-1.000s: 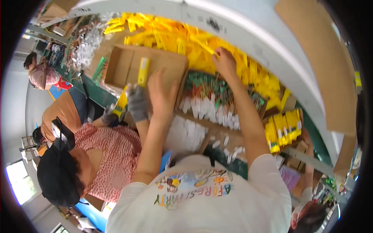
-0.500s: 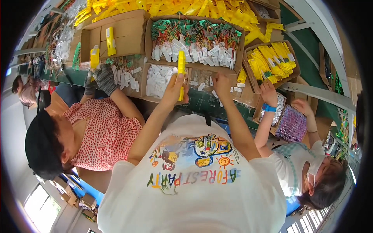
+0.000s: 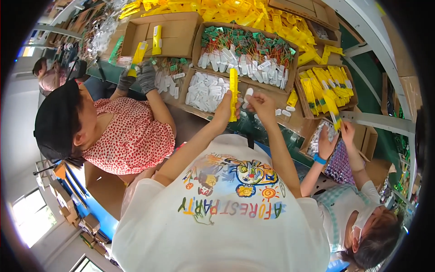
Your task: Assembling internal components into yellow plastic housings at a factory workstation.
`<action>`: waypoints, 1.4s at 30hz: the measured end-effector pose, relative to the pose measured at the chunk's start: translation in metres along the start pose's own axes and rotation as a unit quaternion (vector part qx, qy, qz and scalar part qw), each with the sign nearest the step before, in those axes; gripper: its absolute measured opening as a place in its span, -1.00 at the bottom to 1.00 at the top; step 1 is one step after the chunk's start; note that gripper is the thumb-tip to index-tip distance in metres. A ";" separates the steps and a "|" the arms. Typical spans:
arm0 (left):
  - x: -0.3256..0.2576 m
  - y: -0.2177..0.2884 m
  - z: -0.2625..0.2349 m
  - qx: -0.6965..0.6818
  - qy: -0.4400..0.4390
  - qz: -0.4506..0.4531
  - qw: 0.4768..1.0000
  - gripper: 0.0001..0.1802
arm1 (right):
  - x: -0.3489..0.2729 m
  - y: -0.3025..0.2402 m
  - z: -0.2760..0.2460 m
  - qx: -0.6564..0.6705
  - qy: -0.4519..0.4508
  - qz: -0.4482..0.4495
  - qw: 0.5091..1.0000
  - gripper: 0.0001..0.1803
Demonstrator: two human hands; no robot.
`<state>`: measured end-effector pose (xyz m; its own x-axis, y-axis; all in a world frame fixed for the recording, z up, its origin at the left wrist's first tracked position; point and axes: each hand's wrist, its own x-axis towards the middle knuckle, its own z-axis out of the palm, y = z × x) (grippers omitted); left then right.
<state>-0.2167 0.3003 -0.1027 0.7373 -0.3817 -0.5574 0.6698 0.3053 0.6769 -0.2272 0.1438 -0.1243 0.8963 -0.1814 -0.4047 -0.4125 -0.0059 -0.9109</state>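
The fingers of the left hand (image 3: pixel 224 109) are closed around the lower part of a yellow shell (image 3: pixel 233 81), which stands up above them. The right hand (image 3: pixel 263 106) is just beside; its thumb and fingertips are nearly together, and they hold a small white piece (image 3: pixel 248 96). I think this piece could slip, because the pinch is only at the fingertips, and then it could be mixed with the loose pieces (image 3: pixel 285 111) right of these fingers. Left of the left fingers is a white heap (image 3: pixel 204 92). Beyond both hands lie green boards (image 3: pixel 235 37) with thin wires; if the shell tip swings forward, in my judgement it could catch a wire.
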 end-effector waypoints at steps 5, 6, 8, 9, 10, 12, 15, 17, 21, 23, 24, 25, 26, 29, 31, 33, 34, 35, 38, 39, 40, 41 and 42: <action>-0.006 0.006 0.018 0.068 0.055 0.035 0.996 -0.42 | -0.027 -0.047 0.008 0.108 -0.136 0.052 0.983 -0.83; -0.007 0.007 0.015 0.067 0.042 0.022 0.997 -0.40 | -0.026 -0.046 0.008 0.108 -0.138 0.051 0.983 -0.83; -0.007 0.009 0.012 0.066 0.031 0.010 0.997 -0.39 | -0.024 -0.044 0.008 0.122 -0.140 0.077 0.980 -0.83; -0.006 0.010 0.012 0.087 0.041 0.010 0.995 -0.39 | -0.024 -0.044 0.008 0.121 -0.142 0.077 0.979 -0.83; -0.004 0.011 0.013 0.108 0.052 0.009 0.993 -0.39 | -0.024 -0.044 0.010 0.134 -0.143 0.063 0.979 -0.82; 0.000 0.015 0.018 0.082 0.051 0.011 0.995 -0.39 | -0.019 -0.047 0.011 0.145 -0.145 0.049 0.978 -0.81; 0.005 0.020 0.014 0.055 0.034 0.011 0.998 -0.39 | -0.011 -0.056 0.011 0.126 -0.141 0.059 0.980 -0.81; 0.009 0.024 0.008 0.055 0.023 0.009 0.998 -0.40 | -0.007 -0.062 0.013 0.118 -0.153 0.071 0.979 -0.82; 0.022 0.022 0.000 0.104 0.022 0.043 0.993 -0.39 | 0.006 -0.061 0.019 0.123 -0.152 0.075 0.978 -0.82; 0.029 0.021 -0.005 0.160 0.032 0.078 0.983 -0.38 | 0.012 -0.064 0.026 0.099 -0.152 0.066 0.981 -0.80; 0.030 0.027 -0.006 0.120 0.022 0.034 0.992 -0.37 | 0.017 -0.066 0.027 0.097 -0.149 0.065 0.982 -0.80; 0.031 0.032 -0.008 0.079 0.012 -0.009 0.997 -0.37 | 0.023 -0.067 0.029 0.066 -0.171 0.057 0.981 -0.80; 0.032 0.033 -0.013 0.078 0.009 -0.008 0.997 -0.37 | 0.028 -0.069 0.029 0.035 -0.192 0.049 0.979 -0.79; 0.038 0.033 -0.027 -0.089 -0.045 0.041 0.994 -0.36 | 0.103 -0.064 0.015 -0.022 -0.152 -0.019 0.988 -0.74; 0.036 0.045 -0.030 -0.066 -0.032 0.054 0.996 -0.36 | 0.163 -0.050 -0.001 -0.191 0.197 -0.277 0.921 -0.85; 0.032 0.057 -0.038 -0.054 -0.031 0.064 0.996 -0.36 | 0.195 -0.054 -0.010 -0.297 0.343 -0.334 0.826 -0.83; 0.033 0.058 -0.038 -0.053 -0.032 0.066 0.996 -0.36 | 0.203 -0.055 -0.012 -0.296 0.344 -0.335 0.826 -0.83; 0.034 0.059 -0.038 -0.070 -0.032 0.059 0.995 -0.37 | 0.209 -0.055 -0.015 -0.362 0.328 -0.350 0.799 -0.82; 0.032 0.061 -0.034 -0.095 -0.027 0.060 0.993 -0.44 | 0.215 -0.059 -0.027 -0.422 0.294 -0.387 0.765 -0.79; 0.030 0.060 -0.035 -0.106 -0.016 0.068 0.992 -0.49 | 0.202 -0.072 -0.024 -0.211 0.233 -0.390 0.866 -0.80; 0.029 0.062 -0.033 -0.109 -0.013 0.072 0.991 -0.49 | 0.185 -0.089 -0.023 0.011 0.157 -0.368 0.916 -0.80; 0.027 0.065 -0.030 -0.044 0.027 0.094 0.994 -0.58 | 0.152 -0.111 -0.024 0.050 0.113 -0.241 0.963 -0.81; 0.025 0.071 -0.021 0.028 0.057 0.110 0.992 -0.65 | 0.146 -0.109 -0.034 0.051 0.122 -0.241 0.962 -0.81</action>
<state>-0.1487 0.3304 -0.0792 0.8726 -0.2098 -0.4410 0.4875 0.3205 0.8121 -0.0567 0.0850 -0.0810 0.9097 -0.4063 0.0854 0.0697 -0.0533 -0.9961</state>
